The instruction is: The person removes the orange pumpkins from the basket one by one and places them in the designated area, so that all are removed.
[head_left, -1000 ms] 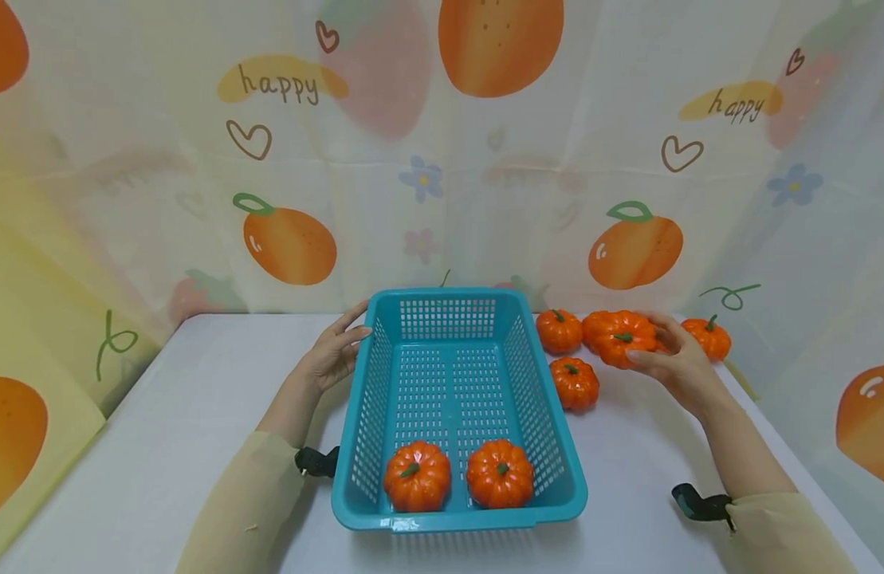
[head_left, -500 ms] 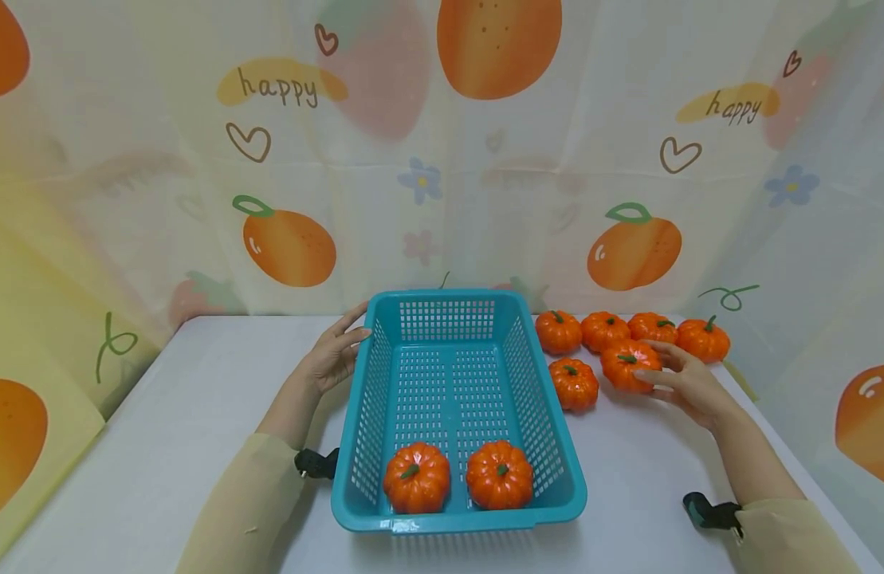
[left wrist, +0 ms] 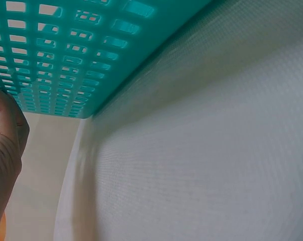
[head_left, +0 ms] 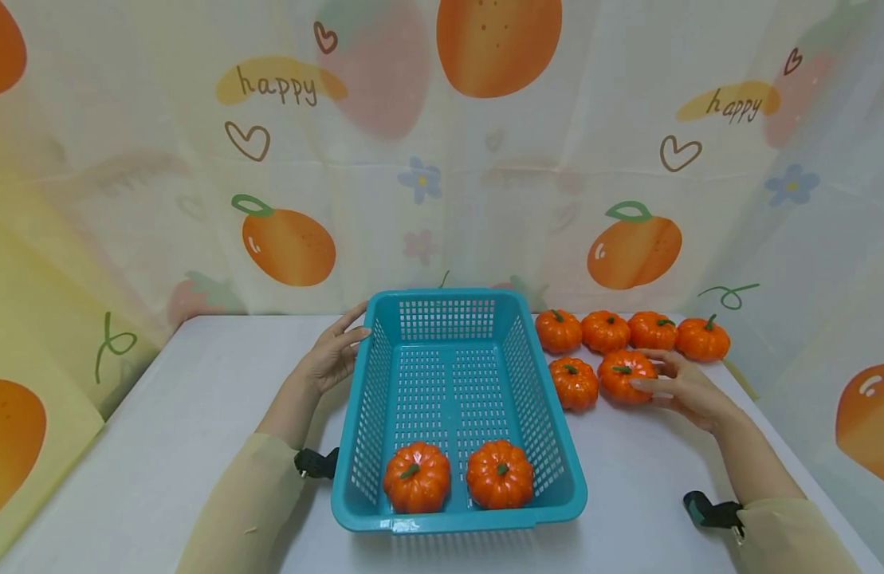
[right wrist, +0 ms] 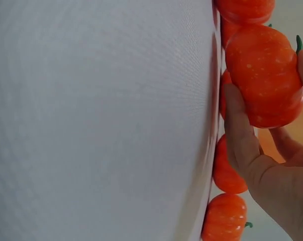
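My left hand [head_left: 331, 359] grips the left rim of a teal plastic basket [head_left: 452, 521] near its far corner; in the left wrist view part of that hand shows beside the basket's slotted wall [left wrist: 71, 65]. Two small orange pumpkins, a left one [head_left: 417, 478] and a right one [head_left: 500, 474], sit at the basket's near end. To the right of the basket, my right hand [head_left: 689, 392] holds another pumpkin [head_left: 624, 378] between thumb and fingers. It is beside a pumpkin [head_left: 574, 385] near the basket's wall. The right wrist view shows the held pumpkin [right wrist: 264, 75] up close.
Behind the held pumpkin, several more pumpkins [head_left: 605, 332] form a row along the back edge of the white table [head_left: 147, 430]. A printed fruit curtain [head_left: 477, 199] hangs right behind the table.
My right hand has brought its pumpkin from over the back row toward me and down, to beside the pumpkin near the basket. The left hand and basket have stayed in place.
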A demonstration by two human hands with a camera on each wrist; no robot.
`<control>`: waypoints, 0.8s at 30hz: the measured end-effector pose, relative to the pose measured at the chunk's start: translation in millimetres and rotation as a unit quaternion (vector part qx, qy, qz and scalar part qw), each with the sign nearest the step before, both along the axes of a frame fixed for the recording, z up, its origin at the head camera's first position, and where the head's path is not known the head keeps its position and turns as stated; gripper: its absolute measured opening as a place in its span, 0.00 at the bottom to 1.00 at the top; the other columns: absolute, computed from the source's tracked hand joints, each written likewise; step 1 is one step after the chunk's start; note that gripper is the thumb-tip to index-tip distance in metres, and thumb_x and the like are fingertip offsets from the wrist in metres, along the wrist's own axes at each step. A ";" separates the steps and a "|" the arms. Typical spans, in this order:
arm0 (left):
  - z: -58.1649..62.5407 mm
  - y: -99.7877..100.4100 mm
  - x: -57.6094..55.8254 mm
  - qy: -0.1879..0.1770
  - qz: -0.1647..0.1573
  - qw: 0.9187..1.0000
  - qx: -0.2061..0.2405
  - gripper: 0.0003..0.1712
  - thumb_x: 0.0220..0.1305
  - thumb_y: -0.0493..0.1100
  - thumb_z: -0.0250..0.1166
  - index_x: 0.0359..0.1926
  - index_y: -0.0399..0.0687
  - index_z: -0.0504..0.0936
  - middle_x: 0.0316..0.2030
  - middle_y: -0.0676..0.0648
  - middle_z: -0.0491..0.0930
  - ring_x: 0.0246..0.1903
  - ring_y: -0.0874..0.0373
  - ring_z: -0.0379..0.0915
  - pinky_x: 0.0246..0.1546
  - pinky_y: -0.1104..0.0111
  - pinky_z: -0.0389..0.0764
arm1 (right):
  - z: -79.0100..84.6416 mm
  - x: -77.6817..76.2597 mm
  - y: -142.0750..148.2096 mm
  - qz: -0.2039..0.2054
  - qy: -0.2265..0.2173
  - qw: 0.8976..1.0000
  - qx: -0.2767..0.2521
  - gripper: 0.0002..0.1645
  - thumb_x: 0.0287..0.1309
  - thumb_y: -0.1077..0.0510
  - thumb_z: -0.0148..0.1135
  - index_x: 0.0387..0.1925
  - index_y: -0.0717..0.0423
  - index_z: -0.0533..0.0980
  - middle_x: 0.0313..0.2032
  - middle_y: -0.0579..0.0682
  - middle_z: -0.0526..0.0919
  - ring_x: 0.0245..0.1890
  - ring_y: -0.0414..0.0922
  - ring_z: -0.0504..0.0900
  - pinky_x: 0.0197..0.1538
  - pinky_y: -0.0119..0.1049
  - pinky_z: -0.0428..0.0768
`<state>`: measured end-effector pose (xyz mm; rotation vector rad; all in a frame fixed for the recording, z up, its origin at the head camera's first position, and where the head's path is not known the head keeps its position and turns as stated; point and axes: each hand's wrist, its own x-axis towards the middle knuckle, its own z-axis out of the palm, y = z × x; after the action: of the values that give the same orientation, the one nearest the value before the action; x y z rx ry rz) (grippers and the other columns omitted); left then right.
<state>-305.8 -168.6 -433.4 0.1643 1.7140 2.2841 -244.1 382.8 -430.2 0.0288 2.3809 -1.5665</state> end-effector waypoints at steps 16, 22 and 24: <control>0.1 -0.2 0.3 0.000 0.001 1.000 -0.003 0.37 0.73 0.38 0.56 0.77 0.60 0.53 0.50 0.50 0.74 0.40 0.60 0.83 0.36 0.70 0.88 | -5.4 -4.6 -0.1 0.033 -0.012 0.999 0.035 0.46 0.67 0.46 0.58 0.75 0.59 0.49 0.72 0.68 0.49 0.62 0.54 0.68 0.59 0.41 0.83; -0.6 -0.5 0.1 0.001 -0.002 1.000 -0.003 0.37 0.73 0.38 0.56 0.77 0.59 0.53 0.50 0.50 0.74 0.40 0.60 0.83 0.36 0.70 0.88 | -6.1 -5.4 0.0 0.037 -0.026 0.998 0.034 0.48 0.68 0.46 0.57 0.76 0.60 0.45 0.74 0.70 0.45 0.66 0.60 0.65 0.63 0.50 0.80; -0.6 -0.5 0.3 0.000 0.000 1.000 -0.004 0.37 0.73 0.38 0.55 0.77 0.59 0.53 0.50 0.50 0.74 0.40 0.60 0.83 0.36 0.70 0.88 | -5.8 -5.2 -0.6 0.037 -0.031 0.998 0.035 0.50 0.68 0.45 0.57 0.77 0.61 0.43 0.74 0.70 0.45 0.66 0.60 0.65 0.64 0.51 0.79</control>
<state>-305.6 -169.0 -434.0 0.1636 1.7220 2.2768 -249.3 382.2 -436.0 0.0040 2.3593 -1.4290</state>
